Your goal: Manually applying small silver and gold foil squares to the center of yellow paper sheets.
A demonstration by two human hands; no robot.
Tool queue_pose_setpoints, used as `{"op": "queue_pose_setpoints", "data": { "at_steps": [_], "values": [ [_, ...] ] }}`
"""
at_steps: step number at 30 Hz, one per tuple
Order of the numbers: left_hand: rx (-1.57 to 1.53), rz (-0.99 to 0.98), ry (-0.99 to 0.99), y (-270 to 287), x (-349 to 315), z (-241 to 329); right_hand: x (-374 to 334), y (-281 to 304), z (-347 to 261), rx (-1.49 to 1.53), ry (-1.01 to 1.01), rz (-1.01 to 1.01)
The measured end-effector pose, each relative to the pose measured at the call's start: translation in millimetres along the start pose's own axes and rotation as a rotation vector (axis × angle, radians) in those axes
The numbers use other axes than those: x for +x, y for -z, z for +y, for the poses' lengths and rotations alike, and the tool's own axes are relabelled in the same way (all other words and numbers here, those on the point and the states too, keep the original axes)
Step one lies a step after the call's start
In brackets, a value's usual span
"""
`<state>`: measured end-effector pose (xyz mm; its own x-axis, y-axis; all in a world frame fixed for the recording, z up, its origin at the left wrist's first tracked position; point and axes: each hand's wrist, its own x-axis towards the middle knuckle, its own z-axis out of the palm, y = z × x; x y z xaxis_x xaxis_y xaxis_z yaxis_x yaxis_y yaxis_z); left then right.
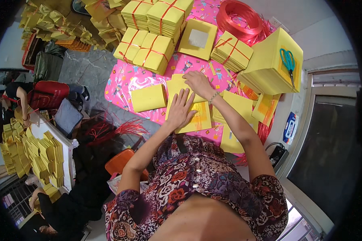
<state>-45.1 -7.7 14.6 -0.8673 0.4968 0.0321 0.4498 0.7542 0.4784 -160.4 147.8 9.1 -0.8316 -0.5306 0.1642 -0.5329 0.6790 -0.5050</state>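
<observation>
In front of me on the table lies a yellow paper sheet (201, 120) with a shiny golden-orange patch. My left hand (180, 110) rests flat on it, fingers spread and pointing away from me. My right hand (199, 85) lies over the sheet's far part, fingers stretched toward the left and loosely bent, with nothing visibly gripped. Beside my left hand is a folded yellow paper packet (149, 98). More loose yellow sheets (238, 105) lie under and beside my right forearm.
Yellow paper bundles (152, 52) tied with red ribbon stand on the pink patterned table cover (122, 84). A coil of red strapping (239, 20) lies at the back. Teal scissors (288, 62) rest on a tall paper stack (265, 60). At left, other people work beside a white table (68, 160).
</observation>
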Motion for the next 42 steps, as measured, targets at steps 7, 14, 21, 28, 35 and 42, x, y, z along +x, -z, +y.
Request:
{"op": "queue_pose_setpoints", "data": {
  "at_steps": [7, 14, 21, 28, 35, 42],
  "values": [
    [0.001, 0.0, -0.005, -2, 0, -1, 0, -3, -1, -0.002, -0.01, 0.009],
    [0.011, -0.022, -0.005, -6, -1, -5, 0, -4, -3, -0.004, -0.026, 0.006],
    [0.04, -0.045, -0.001, -10, 3, -6, 0, 1, -5, 0.01, -0.028, 0.018],
    [0.064, -0.1, 0.012, -12, 1, -9, -56, 16, -46, 0.019, -0.191, 0.211],
    [0.049, -0.065, 0.001, -16, 3, -10, -89, -7, -40, 0.054, -0.266, 0.128],
    [0.01, -0.095, -0.002, -10, 5, -12, -93, -11, -33, 0.026, -0.289, 0.084]
  ]
}}
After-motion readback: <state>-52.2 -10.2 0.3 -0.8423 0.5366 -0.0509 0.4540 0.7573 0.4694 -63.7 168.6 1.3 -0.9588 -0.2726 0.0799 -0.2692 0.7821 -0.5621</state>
